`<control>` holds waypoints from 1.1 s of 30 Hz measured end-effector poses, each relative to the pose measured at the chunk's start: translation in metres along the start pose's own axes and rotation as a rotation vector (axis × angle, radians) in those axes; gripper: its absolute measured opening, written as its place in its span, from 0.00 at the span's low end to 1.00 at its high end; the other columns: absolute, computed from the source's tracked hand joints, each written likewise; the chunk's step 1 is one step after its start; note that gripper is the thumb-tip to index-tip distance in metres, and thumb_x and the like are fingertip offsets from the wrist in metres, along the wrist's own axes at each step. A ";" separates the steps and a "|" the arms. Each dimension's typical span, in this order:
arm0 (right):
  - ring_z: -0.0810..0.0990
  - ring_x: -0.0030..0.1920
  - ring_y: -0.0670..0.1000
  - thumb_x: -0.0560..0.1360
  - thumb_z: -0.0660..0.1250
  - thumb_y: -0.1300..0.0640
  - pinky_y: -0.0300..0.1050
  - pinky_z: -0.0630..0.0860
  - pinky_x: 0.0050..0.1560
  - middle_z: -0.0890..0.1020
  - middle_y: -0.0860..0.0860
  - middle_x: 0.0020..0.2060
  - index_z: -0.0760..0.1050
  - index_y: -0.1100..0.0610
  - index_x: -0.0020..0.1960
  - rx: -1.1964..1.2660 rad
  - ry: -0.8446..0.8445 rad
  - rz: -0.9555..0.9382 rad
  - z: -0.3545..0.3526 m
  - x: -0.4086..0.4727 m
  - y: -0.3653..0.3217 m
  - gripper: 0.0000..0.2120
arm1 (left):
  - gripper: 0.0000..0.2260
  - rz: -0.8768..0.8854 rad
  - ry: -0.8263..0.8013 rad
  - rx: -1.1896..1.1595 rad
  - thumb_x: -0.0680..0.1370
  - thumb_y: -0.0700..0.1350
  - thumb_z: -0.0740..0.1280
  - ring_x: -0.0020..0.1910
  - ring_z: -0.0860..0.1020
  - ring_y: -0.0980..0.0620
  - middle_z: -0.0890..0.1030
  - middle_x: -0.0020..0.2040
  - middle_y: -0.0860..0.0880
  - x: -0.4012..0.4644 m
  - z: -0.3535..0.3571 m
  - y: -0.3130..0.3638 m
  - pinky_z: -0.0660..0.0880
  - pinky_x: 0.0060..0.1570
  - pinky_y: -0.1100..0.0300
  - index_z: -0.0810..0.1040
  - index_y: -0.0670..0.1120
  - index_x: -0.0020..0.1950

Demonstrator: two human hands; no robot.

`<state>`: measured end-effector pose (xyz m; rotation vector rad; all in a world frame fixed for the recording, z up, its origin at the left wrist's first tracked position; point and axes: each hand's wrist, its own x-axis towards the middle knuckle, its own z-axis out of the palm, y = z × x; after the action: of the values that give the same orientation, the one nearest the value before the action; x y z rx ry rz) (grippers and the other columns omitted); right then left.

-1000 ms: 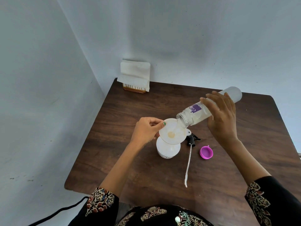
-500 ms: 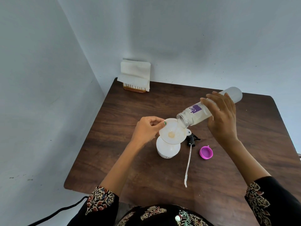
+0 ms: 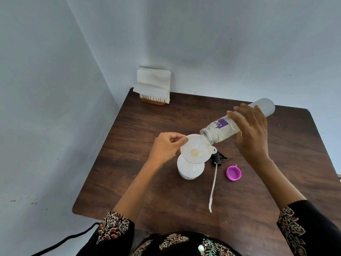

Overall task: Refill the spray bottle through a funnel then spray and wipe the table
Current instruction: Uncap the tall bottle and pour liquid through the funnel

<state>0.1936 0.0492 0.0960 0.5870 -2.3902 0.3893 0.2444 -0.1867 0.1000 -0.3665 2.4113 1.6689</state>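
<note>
A white funnel (image 3: pixel 195 149) is being steadied at its rim by the left hand (image 3: pixel 167 146), the rim being pinched between the thumb and curled fingers at the funnel's ten o'clock edge. The funnel is being carried in the neck of a white spray bottle (image 3: pixel 190 168), which is standing upright near the middle of the dark wooden table (image 3: pixel 147 126). A clear refill bottle (image 3: pixel 238 120) with a purple label is being held by the right hand (image 3: pixel 251 133), the fingers being wrapped over its body; it is being tilted with the open mouth down toward eight o'clock, just over the funnel's two o'clock edge, and the base raised toward two o'clock. Liquid is being shown inside the lower part of the tilted bottle; whether a stream is falling cannot be told.

The black spray trigger head (image 3: pixel 218 158) is lying on the table just beside the spray bottle at three o'clock, its pale dip tube (image 3: pixel 213 187) being stretched toward six o'clock. A magenta cap (image 3: pixel 233 173) is lying open side up near the trigger head, at its four o'clock. At the table's eleven o'clock corner, white paper napkins (image 3: pixel 152 83) are being kept in a brown holder (image 3: pixel 151 99) against the wall.
</note>
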 end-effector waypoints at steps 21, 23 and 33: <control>0.75 0.61 0.61 0.73 0.58 0.60 0.59 0.64 0.68 0.80 0.60 0.55 0.71 0.56 0.58 0.002 0.020 -0.004 -0.004 0.004 0.012 0.15 | 0.07 -0.002 0.008 -0.018 0.76 0.48 0.68 0.38 0.79 0.56 0.82 0.41 0.56 0.005 0.010 0.013 0.78 0.36 0.62 0.82 0.50 0.51; 0.74 0.61 0.61 0.72 0.58 0.61 0.59 0.64 0.67 0.80 0.60 0.55 0.71 0.56 0.58 -0.002 0.015 -0.007 -0.003 0.004 0.014 0.15 | 0.07 0.000 0.004 -0.012 0.76 0.48 0.68 0.38 0.79 0.56 0.82 0.41 0.56 0.005 0.010 0.015 0.77 0.35 0.62 0.82 0.50 0.51; 0.75 0.61 0.61 0.64 0.73 0.72 0.58 0.67 0.64 0.80 0.59 0.55 0.70 0.55 0.59 0.010 -0.095 0.005 0.003 -0.006 0.014 0.28 | 0.06 -0.008 0.001 -0.021 0.76 0.48 0.68 0.38 0.79 0.56 0.81 0.40 0.57 0.006 0.011 0.014 0.78 0.36 0.61 0.82 0.50 0.50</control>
<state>0.1890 0.0618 0.0876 0.6171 -2.4823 0.3832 0.2347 -0.1727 0.1073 -0.3796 2.3924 1.6920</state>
